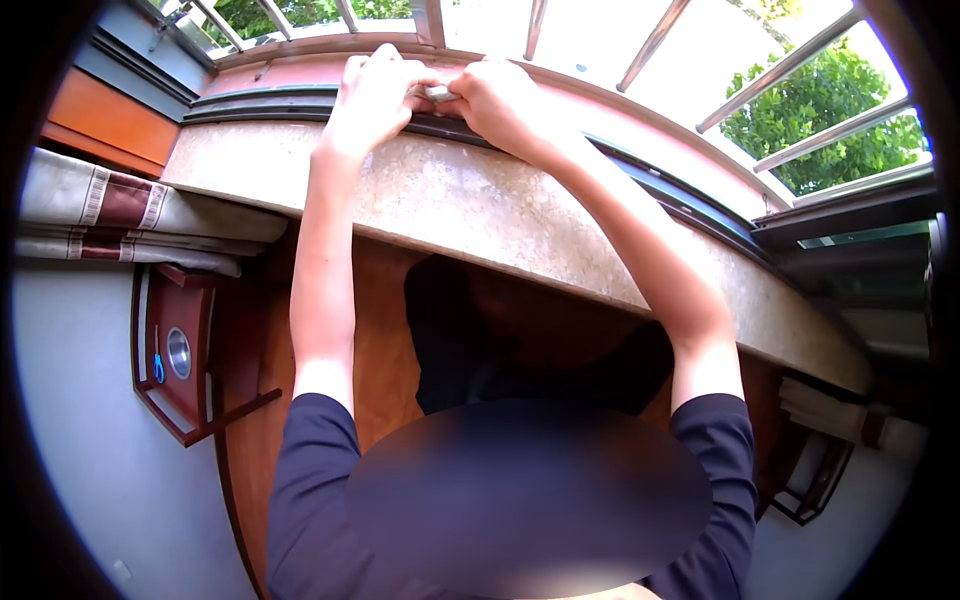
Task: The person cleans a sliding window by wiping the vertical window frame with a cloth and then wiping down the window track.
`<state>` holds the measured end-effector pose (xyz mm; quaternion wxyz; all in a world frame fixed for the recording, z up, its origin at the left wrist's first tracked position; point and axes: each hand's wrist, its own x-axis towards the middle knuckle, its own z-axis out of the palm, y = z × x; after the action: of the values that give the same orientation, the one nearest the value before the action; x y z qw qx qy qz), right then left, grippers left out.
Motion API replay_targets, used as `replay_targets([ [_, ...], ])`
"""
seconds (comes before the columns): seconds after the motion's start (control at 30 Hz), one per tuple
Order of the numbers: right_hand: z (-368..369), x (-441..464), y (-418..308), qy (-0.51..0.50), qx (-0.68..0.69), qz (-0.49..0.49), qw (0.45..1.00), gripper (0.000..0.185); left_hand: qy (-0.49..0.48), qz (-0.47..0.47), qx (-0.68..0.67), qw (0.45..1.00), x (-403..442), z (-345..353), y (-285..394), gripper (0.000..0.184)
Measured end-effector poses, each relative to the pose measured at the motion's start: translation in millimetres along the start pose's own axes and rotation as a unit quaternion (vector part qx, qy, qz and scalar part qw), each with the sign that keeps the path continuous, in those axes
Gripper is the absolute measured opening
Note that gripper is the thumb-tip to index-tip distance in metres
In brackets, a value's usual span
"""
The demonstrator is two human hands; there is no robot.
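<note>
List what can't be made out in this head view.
- Pale item, head view: mostly covered by the left hand and right hand, so unidentifiable.
- Dark shirt, head view: its front is covered by a blurred oval.
- Blue item at left, head view: too small to name surely.

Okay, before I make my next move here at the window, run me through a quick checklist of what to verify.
1. Both hands at the piece: ok. The left hand and right hand meet at a small pale object.
2. Firm grip: cannot tell. Fingers cover much of it.
3. Hands inside the bars: ok.
4. Gaps too narrow for a dropped piece: not ok. They look wide enough to let it through.
5. Curtain away from the hands: ok. It hangs off to the left.
6. Window track undamaged beneath the hands: cannot tell. They partly hide it.
</note>
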<state>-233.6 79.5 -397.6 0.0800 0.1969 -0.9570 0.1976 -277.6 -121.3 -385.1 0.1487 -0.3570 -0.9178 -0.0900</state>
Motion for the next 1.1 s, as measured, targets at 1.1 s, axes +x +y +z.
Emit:
replay_targets([
  [1.1, 17.5, 28.7, -2.4, 0.057, 0.046, -0.031, 0.997, 0.035, 0.016, -0.131, 0.005, 0.991, -3.7, -9.5, -7.8, 0.023],
])
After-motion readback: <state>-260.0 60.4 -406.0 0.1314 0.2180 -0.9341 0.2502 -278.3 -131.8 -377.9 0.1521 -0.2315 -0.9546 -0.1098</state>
